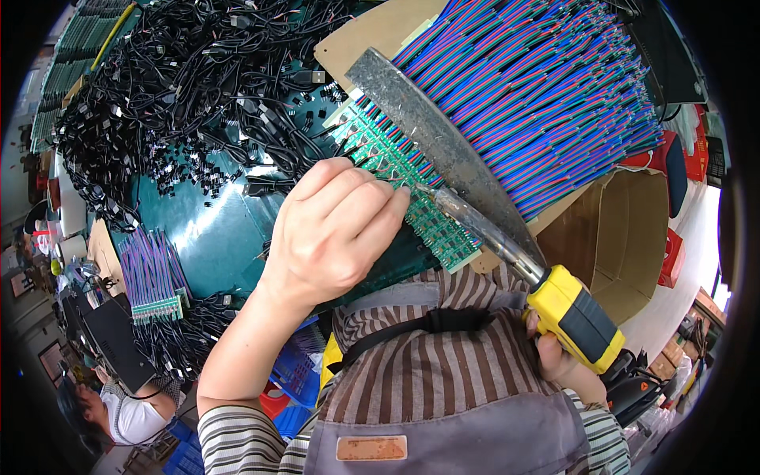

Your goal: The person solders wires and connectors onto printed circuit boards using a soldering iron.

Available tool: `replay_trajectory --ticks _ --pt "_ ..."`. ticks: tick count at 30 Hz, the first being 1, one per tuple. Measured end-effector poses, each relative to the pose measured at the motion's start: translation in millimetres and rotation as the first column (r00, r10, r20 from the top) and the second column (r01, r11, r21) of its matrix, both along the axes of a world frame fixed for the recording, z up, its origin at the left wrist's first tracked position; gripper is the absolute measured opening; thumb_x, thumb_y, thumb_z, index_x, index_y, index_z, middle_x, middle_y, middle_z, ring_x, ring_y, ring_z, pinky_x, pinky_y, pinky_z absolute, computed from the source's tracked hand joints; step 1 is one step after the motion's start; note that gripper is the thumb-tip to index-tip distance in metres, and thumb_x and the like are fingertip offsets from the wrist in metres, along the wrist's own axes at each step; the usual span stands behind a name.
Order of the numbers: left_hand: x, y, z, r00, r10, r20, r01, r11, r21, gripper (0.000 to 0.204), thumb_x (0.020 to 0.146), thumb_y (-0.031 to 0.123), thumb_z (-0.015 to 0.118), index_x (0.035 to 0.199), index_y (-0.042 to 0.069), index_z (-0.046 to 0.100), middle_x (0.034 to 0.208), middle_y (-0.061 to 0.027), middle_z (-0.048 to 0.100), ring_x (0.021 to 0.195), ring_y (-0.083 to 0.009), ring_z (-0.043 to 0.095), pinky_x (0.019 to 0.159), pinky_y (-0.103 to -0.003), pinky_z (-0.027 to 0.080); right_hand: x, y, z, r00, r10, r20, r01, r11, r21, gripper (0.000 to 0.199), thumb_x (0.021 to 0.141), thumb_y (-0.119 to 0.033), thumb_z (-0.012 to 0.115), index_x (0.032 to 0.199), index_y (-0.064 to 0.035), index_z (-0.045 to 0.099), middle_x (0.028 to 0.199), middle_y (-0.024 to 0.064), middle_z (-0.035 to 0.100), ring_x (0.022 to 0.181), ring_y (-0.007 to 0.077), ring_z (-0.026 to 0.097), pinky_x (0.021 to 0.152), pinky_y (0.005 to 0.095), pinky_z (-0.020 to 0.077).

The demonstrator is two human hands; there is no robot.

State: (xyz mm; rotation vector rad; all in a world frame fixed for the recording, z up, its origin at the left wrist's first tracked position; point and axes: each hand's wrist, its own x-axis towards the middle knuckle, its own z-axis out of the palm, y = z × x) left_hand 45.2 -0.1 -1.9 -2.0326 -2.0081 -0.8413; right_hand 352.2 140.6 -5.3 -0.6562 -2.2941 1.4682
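Note:
My left hand (pixel 336 229) is closed in a pinch over a green circuit board panel (pixel 447 241). Its fingers hide whatever they grip; thin wire ends show on the board beside them. In my right hand (pixel 554 356) is a yellow and black soldering gun (pixel 578 317), held by its handle. The gun's metal barrel slants up and left, and its tip is at the board close to my left fingertips. A dark grey metal bar (pixel 443 134) lies across the wires along the board's edge. Rows of blue, red and green wires (pixel 546 103) fan out beyond the bar.
Black cables with USB plugs (pixel 206 71) heap up across the far left of the green table mat (pixel 190 218). At the left lies a smaller wired board bundle (pixel 158 305). An opened cardboard box (pixel 633 229) stands at the right. Another person (pixel 131 412) sits at the lower left.

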Motion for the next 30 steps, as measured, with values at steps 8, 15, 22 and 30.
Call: replay_trajectory --ticks 8,15,22,30 --pt "5.0 2.8 1.5 0.988 0.02 -0.155 -0.019 1.0 0.01 0.025 0.065 0.004 0.074 0.089 -0.001 0.07 0.081 -0.0057 0.062 0.075 -0.0198 0.062 0.073 -0.036 0.051 -15.4 3.4 13.1 0.998 0.01 0.066 -0.01 1.0 0.0 0.029 0.073 -0.027 0.069 0.084 0.0 0.067 0.079 0.0121 0.064 0.069 0.0283 0.064 0.062 0.0346 0.0508" --pt "6.8 2.3 4.1 0.979 0.013 -0.202 -0.014 1.0 -0.008 0.024 0.066 0.004 0.073 0.089 -0.003 0.069 0.082 -0.0064 0.061 0.075 -0.0202 0.062 0.073 -0.035 0.051 6.5 5.0 0.4 1.0 0.006 -0.027 -0.006 1.0 0.014 0.028 0.078 -0.03 0.067 0.086 -0.0038 0.068 0.077 0.0089 0.064 0.07 0.0293 0.063 0.067 0.0366 0.052" --pt "5.6 2.0 3.7 0.98 -0.001 -0.198 -0.006 1.0 -0.031 0.024 0.066 0.004 0.073 0.089 -0.003 0.069 0.082 -0.007 0.061 0.075 -0.0203 0.062 0.073 -0.035 0.05 -2.3 1.0 9.5 0.998 -0.052 0.019 0.054 0.991 -0.124 0.035 0.091 -0.041 0.061 0.088 -0.0062 0.068 0.076 0.0049 0.063 0.076 0.0237 0.063 0.074 0.0367 0.0507" --pt "7.0 2.8 7.3 0.984 -0.014 -0.175 0.003 0.998 -0.064 0.023 0.068 0.007 0.068 0.089 -0.004 0.068 0.084 -0.0073 0.06 0.075 -0.0199 0.061 0.074 -0.034 0.05 -6.8 2.7 14.9 0.996 -0.044 0.08 0.052 0.993 -0.11 0.043 0.097 -0.045 0.052 0.09 -0.0037 0.065 0.078 0.0047 0.06 0.072 0.0179 0.06 0.068 0.0312 0.047"
